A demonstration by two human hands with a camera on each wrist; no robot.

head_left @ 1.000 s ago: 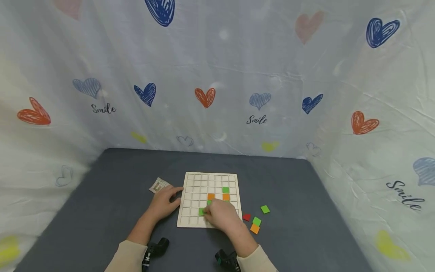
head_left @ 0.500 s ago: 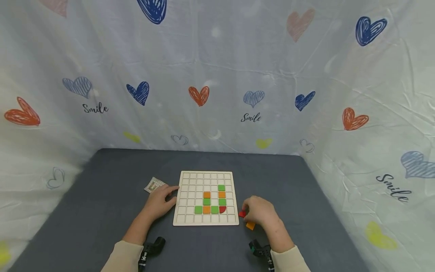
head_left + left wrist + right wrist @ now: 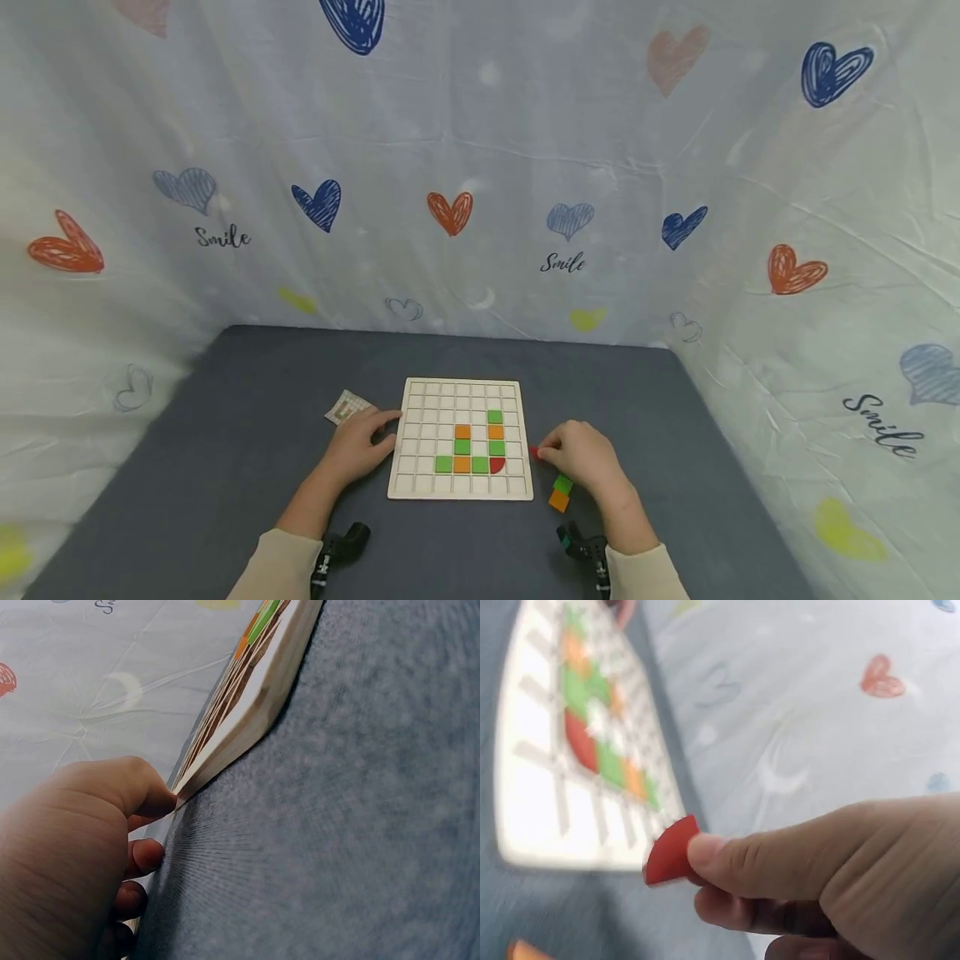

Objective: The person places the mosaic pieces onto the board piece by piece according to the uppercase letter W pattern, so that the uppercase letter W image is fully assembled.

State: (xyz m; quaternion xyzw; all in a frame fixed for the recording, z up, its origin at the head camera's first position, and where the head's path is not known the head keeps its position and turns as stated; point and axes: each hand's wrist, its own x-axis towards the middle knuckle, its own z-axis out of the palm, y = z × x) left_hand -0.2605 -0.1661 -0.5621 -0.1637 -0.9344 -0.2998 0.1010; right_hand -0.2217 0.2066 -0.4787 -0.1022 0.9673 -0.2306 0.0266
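Note:
My right hand (image 3: 588, 457) pinches a red quarter-round tile (image 3: 673, 851) between thumb and fingers, just off the right edge of a pale wooden grid board (image 3: 427, 417). Green and orange square tiles, among them a green tile (image 3: 443, 464), sit in the board's cells along with another red quarter-round tile (image 3: 497, 465). At the board's left edge rests a fingertip of my left hand (image 3: 356, 446); its fingers are loosely bent, with the thumb apart from the index finger in the head view. The left wrist view shows that touch on the board's side.
A small printed grid card (image 3: 348, 406) lies beyond the left hand, partly covered by it. Close to the right hand are a loose green tile (image 3: 563, 484) and a loose orange tile (image 3: 558, 501). Everything lies on a dark grey tabletop (image 3: 300, 358) before a heart-patterned curtain (image 3: 495, 150).
The right hand has left the board, reached the loose tiles on the right and picked up the red quarter-round tile, moving it slightly away from me. The left hand has stayed at the board's edge.

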